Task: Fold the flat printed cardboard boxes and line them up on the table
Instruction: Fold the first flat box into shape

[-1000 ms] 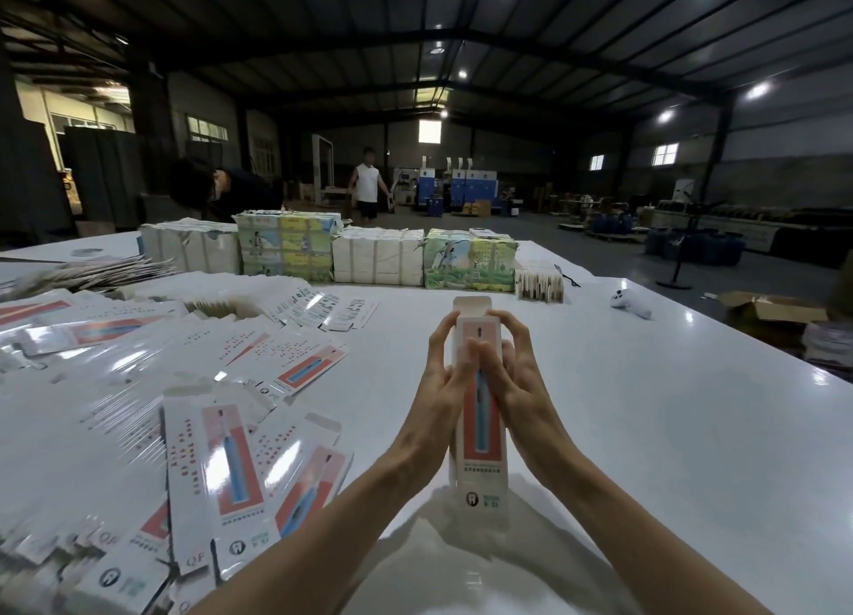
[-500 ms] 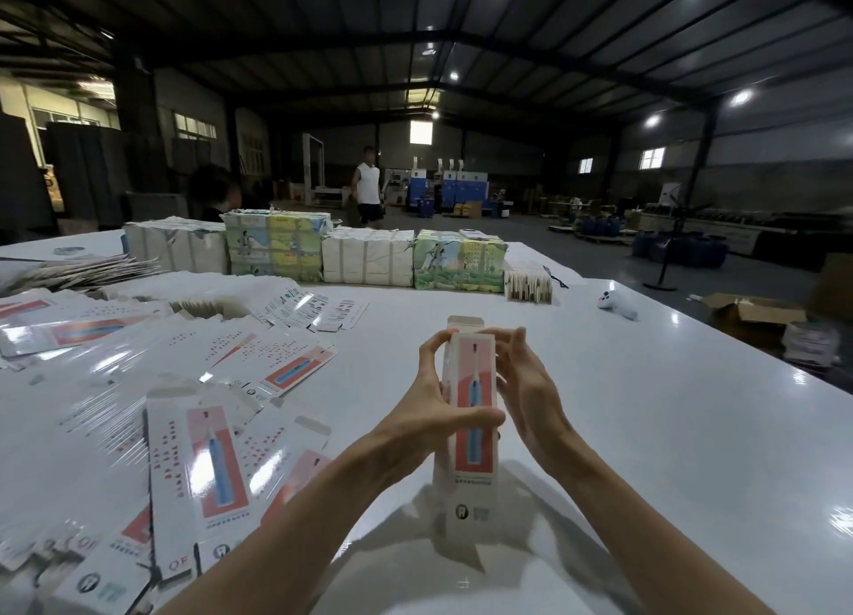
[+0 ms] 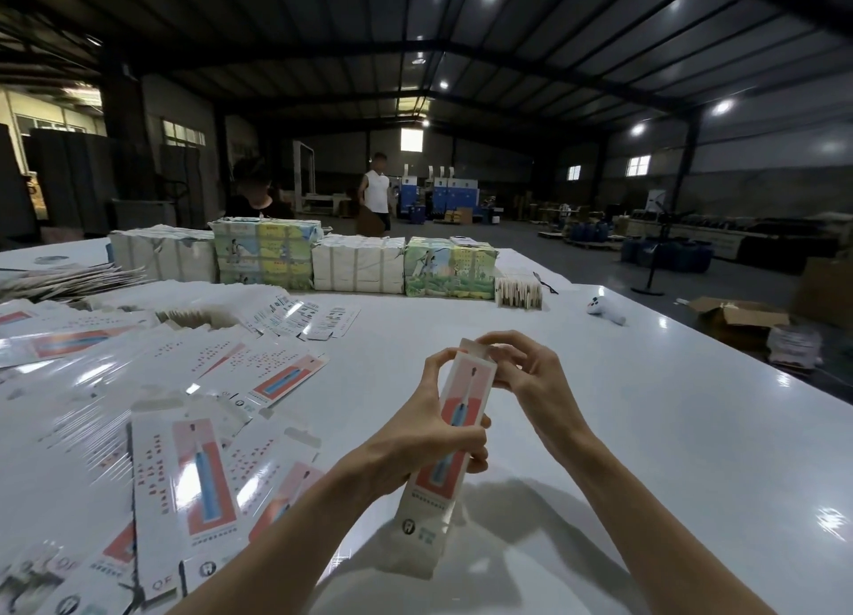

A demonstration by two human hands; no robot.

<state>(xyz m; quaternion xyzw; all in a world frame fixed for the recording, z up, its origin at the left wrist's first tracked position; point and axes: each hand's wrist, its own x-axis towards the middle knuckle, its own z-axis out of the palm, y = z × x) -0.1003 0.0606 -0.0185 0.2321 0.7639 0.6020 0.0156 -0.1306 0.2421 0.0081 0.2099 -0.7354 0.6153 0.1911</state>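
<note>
Flat boxes [image 3: 184,466] spread left on table [image 3: 646,430], bundled stacks [image 3: 357,263] behind (far edge), box [image 3: 466,397] front centre

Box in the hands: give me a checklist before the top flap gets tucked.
1. Left hand grips box at mid-body: ok.
2. Right hand fingers curled on top flap: ok.
3. Box opened into a tube: ok, looks so.
4. Top flap tucked in: not ok, it stands up.
5. Bottom end closed: cannot tell.
6. Bare table to the right for set-down: ok.
</note>
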